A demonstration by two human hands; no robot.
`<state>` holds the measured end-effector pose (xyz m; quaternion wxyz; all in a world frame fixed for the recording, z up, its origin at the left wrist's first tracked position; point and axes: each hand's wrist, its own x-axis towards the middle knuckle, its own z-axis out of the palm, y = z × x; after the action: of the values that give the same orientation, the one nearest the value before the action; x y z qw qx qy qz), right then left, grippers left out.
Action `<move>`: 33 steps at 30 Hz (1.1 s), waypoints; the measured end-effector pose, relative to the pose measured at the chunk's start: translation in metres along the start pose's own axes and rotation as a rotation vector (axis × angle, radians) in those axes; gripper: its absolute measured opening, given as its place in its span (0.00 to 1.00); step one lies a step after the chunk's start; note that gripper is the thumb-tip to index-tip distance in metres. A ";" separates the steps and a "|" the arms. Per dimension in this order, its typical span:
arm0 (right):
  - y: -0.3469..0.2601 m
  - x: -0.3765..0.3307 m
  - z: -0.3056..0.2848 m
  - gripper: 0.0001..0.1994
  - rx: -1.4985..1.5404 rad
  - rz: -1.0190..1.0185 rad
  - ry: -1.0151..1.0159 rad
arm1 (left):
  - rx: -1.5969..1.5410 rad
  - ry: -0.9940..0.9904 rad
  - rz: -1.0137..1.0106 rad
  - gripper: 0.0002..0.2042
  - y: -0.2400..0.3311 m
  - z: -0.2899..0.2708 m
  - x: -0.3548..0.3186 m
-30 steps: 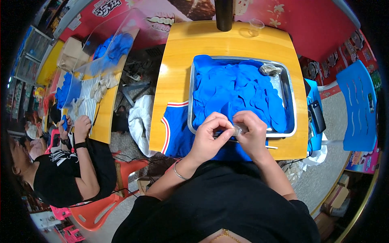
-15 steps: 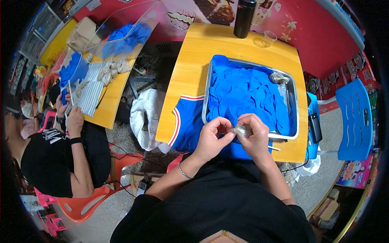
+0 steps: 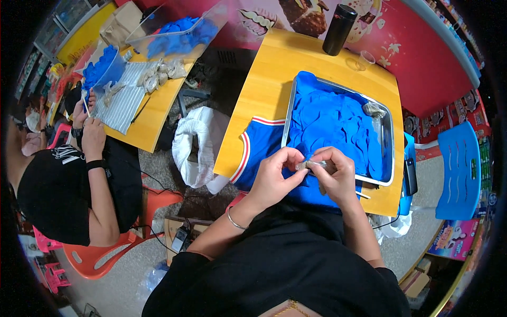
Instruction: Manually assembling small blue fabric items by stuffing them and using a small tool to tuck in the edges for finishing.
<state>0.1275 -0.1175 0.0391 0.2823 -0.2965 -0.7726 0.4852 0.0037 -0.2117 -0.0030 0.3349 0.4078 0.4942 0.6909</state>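
Observation:
My left hand (image 3: 270, 177) and my right hand (image 3: 338, 175) meet over the near edge of a metal tray (image 3: 391, 153). Between their pinched fingertips is a small crumpled, greyish translucent piece (image 3: 312, 166); its exact kind is hard to make out. Thin blue pieces (image 3: 338, 124), petal-like and flexible, lie heaped in the tray just beyond my fingers. A similar greyish crumpled bundle (image 3: 374, 110) rests in the tray's far right corner. Under the tray's left side spreads a blue garment (image 3: 264, 150) with red-and-white trim. A white stick (image 3: 363, 195) pokes out beside my right wrist.
A black bottle (image 3: 339, 30) and a clear cup (image 3: 364, 61) stand at the table's far end. Left of the table is a white sack (image 3: 193, 150). A co-worker (image 3: 58, 195) sits at another table (image 3: 158, 113) holding blue material. A blue chair (image 3: 458, 169) stands at right.
The whole view has shifted slightly, with the table now further right. My fingers have shifted a little on the greyish piece and still pinch it. The co-worker's hands have moved slightly.

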 end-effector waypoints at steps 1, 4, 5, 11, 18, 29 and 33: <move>0.000 0.000 0.001 0.05 -0.001 0.002 0.000 | 0.011 -0.019 -0.031 0.07 0.001 -0.003 -0.001; 0.004 -0.003 0.003 0.05 0.156 0.034 0.031 | -0.130 -0.061 -0.185 0.07 0.007 -0.008 -0.001; 0.005 -0.003 0.004 0.05 0.206 0.076 0.039 | -0.130 -0.061 -0.186 0.07 0.007 -0.009 -0.001; 0.012 -0.008 0.013 0.07 0.016 -0.145 0.167 | -0.143 0.012 -0.195 0.04 0.000 0.003 -0.006; 0.011 -0.010 0.006 0.10 -0.164 -0.360 0.184 | -0.068 0.011 -0.142 0.04 0.003 0.014 -0.009; 0.020 -0.009 0.001 0.07 0.048 -0.214 0.090 | 0.397 0.120 0.120 0.06 0.009 0.018 0.005; 0.029 -0.006 -0.004 0.06 0.139 -0.086 0.114 | 0.612 0.001 0.309 0.06 0.013 0.023 0.010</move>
<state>0.1394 -0.1097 0.0131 0.3661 -0.2699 -0.7319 0.5074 0.0189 -0.1979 0.0161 0.0882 0.5590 0.6110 0.5535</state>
